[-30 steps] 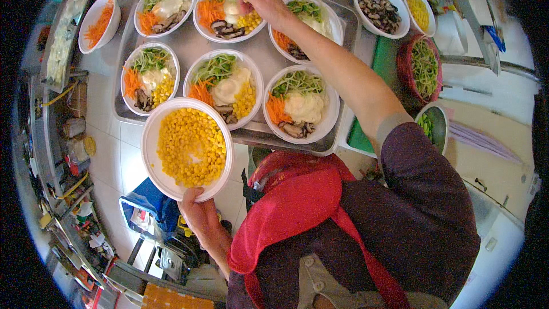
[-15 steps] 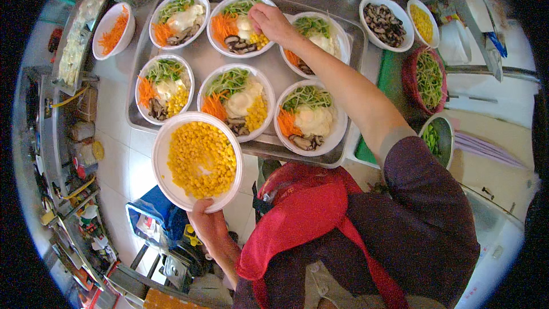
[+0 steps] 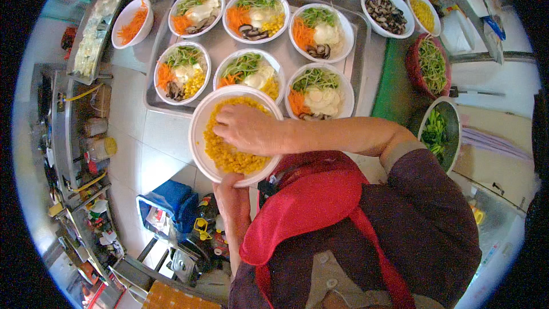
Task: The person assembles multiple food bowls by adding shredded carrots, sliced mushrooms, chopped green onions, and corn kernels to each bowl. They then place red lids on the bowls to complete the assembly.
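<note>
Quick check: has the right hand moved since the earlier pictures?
Yes. Against the metal tray, the right hand has come toward the person and slightly left, from the middle back-row bowl to the corn bowl.

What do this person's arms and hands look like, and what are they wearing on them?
The left hand and right hand are human and bare, with no gloves on the fingers and nothing visible around the wrists. The right arm has a short, dark purplish fabric sleeve edged with a wide greyish-beige cloth cuff. Both forearms are uncovered.
</note>
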Demonstrator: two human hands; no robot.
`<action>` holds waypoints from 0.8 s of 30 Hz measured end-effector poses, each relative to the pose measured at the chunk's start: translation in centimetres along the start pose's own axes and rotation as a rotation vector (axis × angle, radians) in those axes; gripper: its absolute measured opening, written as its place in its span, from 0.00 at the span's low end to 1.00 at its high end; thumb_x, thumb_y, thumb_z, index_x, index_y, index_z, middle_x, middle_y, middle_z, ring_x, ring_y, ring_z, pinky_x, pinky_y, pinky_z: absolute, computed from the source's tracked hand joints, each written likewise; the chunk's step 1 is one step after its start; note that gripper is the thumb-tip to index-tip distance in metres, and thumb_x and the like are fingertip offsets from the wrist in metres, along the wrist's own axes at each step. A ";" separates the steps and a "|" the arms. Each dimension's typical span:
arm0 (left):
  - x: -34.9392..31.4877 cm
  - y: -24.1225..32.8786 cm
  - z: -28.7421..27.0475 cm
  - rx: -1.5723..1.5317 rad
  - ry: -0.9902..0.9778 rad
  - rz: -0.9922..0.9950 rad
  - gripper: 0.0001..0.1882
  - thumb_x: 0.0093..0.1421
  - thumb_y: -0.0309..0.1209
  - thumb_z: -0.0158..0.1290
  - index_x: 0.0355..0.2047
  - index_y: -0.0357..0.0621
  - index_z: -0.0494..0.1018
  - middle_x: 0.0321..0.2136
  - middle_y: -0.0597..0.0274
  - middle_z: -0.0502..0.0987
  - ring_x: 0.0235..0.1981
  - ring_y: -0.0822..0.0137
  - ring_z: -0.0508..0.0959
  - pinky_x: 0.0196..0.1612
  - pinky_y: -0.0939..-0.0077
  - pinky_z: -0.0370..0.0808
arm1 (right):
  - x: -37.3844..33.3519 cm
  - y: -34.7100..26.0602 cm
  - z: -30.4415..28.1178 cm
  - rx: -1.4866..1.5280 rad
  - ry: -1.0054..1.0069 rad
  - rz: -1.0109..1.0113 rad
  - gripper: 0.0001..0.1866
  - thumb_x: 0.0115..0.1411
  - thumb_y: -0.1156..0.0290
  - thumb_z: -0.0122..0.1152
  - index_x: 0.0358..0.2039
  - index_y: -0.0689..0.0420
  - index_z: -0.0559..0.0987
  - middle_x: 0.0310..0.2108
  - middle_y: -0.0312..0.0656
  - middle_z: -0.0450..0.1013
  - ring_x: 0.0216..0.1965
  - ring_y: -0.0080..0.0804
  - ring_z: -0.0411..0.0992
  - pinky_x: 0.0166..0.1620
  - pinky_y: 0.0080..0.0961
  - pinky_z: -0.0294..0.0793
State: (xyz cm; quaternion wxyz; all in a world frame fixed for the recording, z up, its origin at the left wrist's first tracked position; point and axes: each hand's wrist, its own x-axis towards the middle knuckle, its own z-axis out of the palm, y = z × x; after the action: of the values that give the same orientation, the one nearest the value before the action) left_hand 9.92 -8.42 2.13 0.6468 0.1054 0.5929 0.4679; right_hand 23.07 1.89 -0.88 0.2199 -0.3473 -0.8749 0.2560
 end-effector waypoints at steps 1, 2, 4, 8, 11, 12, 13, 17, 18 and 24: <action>0.2 -0.4 -0.6 -0.001 -0.005 0.013 0.31 0.41 0.17 0.43 0.50 0.27 0.58 0.48 0.47 0.65 0.49 0.55 0.69 0.50 0.63 0.70 | -0.5 -0.8 0.4 -0.083 -0.036 -0.017 0.13 0.50 0.63 0.56 0.30 0.60 0.75 0.31 0.46 0.69 0.38 0.41 0.68 0.40 0.35 0.69; 0.6 -1.2 -1.4 -0.008 -0.012 0.030 0.29 0.41 0.18 0.43 0.49 0.24 0.60 0.48 0.45 0.66 0.48 0.55 0.70 0.50 0.62 0.70 | -1.0 -1.6 0.8 -0.068 -0.154 -0.005 0.14 0.50 0.61 0.57 0.30 0.60 0.75 0.32 0.46 0.68 0.39 0.41 0.68 0.41 0.35 0.69; 0.4 -1.8 -3.2 0.212 -0.039 0.089 0.28 0.41 0.17 0.43 0.48 0.25 0.60 0.46 0.46 0.67 0.46 0.55 0.71 0.48 0.62 0.71 | -1.7 -3.0 1.3 -0.028 -0.394 0.025 0.17 0.49 0.59 0.58 0.29 0.61 0.75 0.34 0.46 0.68 0.40 0.42 0.67 0.41 0.34 0.69; -1.2 -1.0 -2.3 -0.090 -0.050 -0.115 0.33 0.39 0.14 0.41 0.52 0.28 0.55 0.44 0.45 0.67 0.43 0.53 0.72 0.45 0.60 0.73 | -2.3 -3.7 2.2 0.032 -0.514 0.018 0.18 0.50 0.58 0.56 0.28 0.62 0.76 0.28 0.50 0.71 0.33 0.47 0.71 0.37 0.38 0.71; -1.9 -1.0 -1.7 -0.196 -0.112 -0.109 0.34 0.39 0.14 0.41 0.52 0.28 0.55 0.44 0.45 0.66 0.43 0.53 0.72 0.45 0.61 0.73 | -2.9 -4.2 1.7 0.064 -0.609 -0.080 0.18 0.50 0.59 0.55 0.27 0.64 0.76 0.22 0.52 0.71 0.26 0.49 0.72 0.32 0.40 0.71; -2.1 -0.9 -1.6 -0.175 -0.087 -0.096 0.34 0.39 0.14 0.41 0.52 0.29 0.55 0.45 0.45 0.66 0.44 0.53 0.72 0.45 0.61 0.73 | -3.1 -4.2 1.9 0.074 -0.563 -0.073 0.18 0.51 0.59 0.55 0.26 0.64 0.76 0.21 0.52 0.71 0.25 0.49 0.72 0.32 0.40 0.71; -2.3 -0.9 -1.5 -0.154 -0.063 -0.084 0.35 0.39 0.14 0.41 0.53 0.30 0.54 0.45 0.46 0.66 0.44 0.53 0.72 0.45 0.62 0.73 | -3.3 -4.2 2.1 0.083 -0.515 -0.066 0.17 0.51 0.59 0.54 0.25 0.64 0.76 0.20 0.52 0.71 0.24 0.49 0.72 0.31 0.40 0.71; -2.0 -1.2 -2.2 -0.037 0.029 -0.076 0.36 0.39 0.14 0.41 0.55 0.35 0.54 0.46 0.50 0.66 0.46 0.56 0.70 0.46 0.63 0.72 | -3.7 -4.5 2.0 0.103 -0.180 0.044 0.17 0.53 0.60 0.53 0.21 0.63 0.75 0.18 0.54 0.71 0.23 0.47 0.72 0.29 0.40 0.70; -1.9 -1.3 -1.9 -0.020 0.014 -0.044 0.36 0.39 0.15 0.41 0.55 0.36 0.54 0.46 0.50 0.66 0.46 0.56 0.70 0.46 0.64 0.71 | -3.6 -4.5 1.6 0.204 -0.113 0.094 0.17 0.54 0.60 0.53 0.21 0.63 0.75 0.18 0.54 0.71 0.23 0.48 0.72 0.29 0.40 0.70; -2.4 -1.3 0.2 0.045 -0.087 0.005 0.37 0.38 0.18 0.45 0.54 0.33 0.55 0.48 0.50 0.64 0.50 0.54 0.68 0.52 0.60 0.67 | -3.4 -3.4 -1.6 1.398 -0.119 0.694 0.15 0.55 0.62 0.49 0.20 0.60 0.73 0.12 0.39 0.65 0.14 0.27 0.65 0.15 0.22 0.60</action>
State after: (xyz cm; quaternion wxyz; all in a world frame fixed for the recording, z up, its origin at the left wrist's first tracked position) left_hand 11.08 -10.74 2.92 0.6683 0.1417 0.5744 0.4510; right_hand 24.59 -2.21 1.70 0.2477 -0.3678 -0.3624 0.8198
